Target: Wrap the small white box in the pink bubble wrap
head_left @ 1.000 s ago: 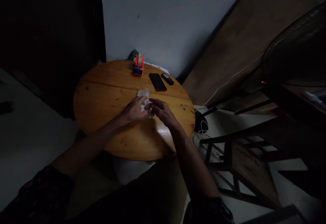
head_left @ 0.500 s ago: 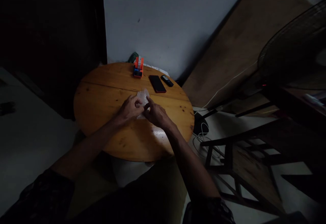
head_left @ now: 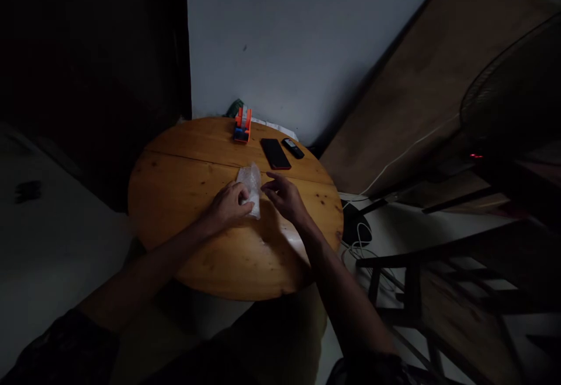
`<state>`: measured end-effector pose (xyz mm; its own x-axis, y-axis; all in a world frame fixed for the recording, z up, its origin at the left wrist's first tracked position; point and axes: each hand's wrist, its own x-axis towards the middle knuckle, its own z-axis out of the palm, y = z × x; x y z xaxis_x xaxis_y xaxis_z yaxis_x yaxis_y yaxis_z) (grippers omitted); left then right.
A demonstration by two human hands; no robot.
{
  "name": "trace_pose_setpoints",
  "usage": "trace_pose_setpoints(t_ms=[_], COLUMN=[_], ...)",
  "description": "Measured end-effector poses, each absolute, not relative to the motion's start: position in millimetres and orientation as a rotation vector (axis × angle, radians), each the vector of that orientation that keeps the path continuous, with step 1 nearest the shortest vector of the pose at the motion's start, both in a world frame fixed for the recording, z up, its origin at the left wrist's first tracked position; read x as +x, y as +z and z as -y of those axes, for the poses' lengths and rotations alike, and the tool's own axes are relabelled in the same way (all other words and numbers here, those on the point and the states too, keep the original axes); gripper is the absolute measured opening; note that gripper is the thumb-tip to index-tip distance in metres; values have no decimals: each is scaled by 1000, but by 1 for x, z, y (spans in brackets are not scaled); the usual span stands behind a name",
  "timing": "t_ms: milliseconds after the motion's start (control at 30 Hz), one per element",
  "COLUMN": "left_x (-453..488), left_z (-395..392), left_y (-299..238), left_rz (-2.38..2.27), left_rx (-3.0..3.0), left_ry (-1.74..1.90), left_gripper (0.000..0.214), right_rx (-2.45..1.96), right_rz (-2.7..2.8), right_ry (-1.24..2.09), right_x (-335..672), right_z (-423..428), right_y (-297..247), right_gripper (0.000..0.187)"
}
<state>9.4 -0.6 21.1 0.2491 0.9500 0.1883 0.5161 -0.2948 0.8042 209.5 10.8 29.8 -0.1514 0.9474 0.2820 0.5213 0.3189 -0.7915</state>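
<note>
A piece of clear bubble wrap (head_left: 250, 181), seemingly folded, lies on the round wooden table (head_left: 184, 192). My left hand (head_left: 231, 203) grips it from the left, fingers curled over it and thumb across its near part. Whether anything is wrapped inside I cannot make out. Just to the right, my right hand (head_left: 284, 197) hovers over the table with its fingers apart and nothing between them. Its fingertips are close to the wrap's right edge.
An orange tape dispenser (head_left: 242, 124) stands at the table's back. A dark smartphone (head_left: 276, 153) and a small keypad phone (head_left: 293, 148) lie right of it. On the right are a wooden chair (head_left: 456, 309), a fan (head_left: 517, 93) and a white cable (head_left: 362, 239) on the floor.
My right hand has come off the bubble wrap and moved right, its fingers spreading. My left hand stays on the wrap, which shows more now. The view has shifted slightly.
</note>
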Motion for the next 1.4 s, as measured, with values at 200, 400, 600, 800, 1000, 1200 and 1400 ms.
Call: trace_pose_setpoints(t_ms=[200, 400, 600, 800, 1000, 1200, 1400], left_x=[11, 10, 11, 11, 12, 11, 13], left_z=[4, 5, 2, 2, 2, 2, 8], left_y=[25, 27, 21, 21, 20, 24, 24], left_rz=[-1380, -1387, -1431, -1437, -1423, -1413, -1530], left_rx=[1920, 2057, 2077, 2057, 2031, 1999, 1887], left_ry=[889, 782, 767, 783, 777, 777, 903], left_gripper=[30, 43, 36, 36, 37, 32, 41], right_rx=[-1286, -1218, -1411, -1651, -1559, -1298, -1176], right_rz=[1976, 2019, 1666, 1352, 1361, 1441, 1526], right_ry=[600, 689, 758, 1077, 1289, 1210, 1026], right_x=[198, 197, 207, 205, 186, 179, 185], right_z=[-18, -25, -33, -51, -69, -59, -25], right_y=[15, 6, 14, 20, 32, 46, 39], right_gripper=[54, 54, 45, 46, 35, 37, 36])
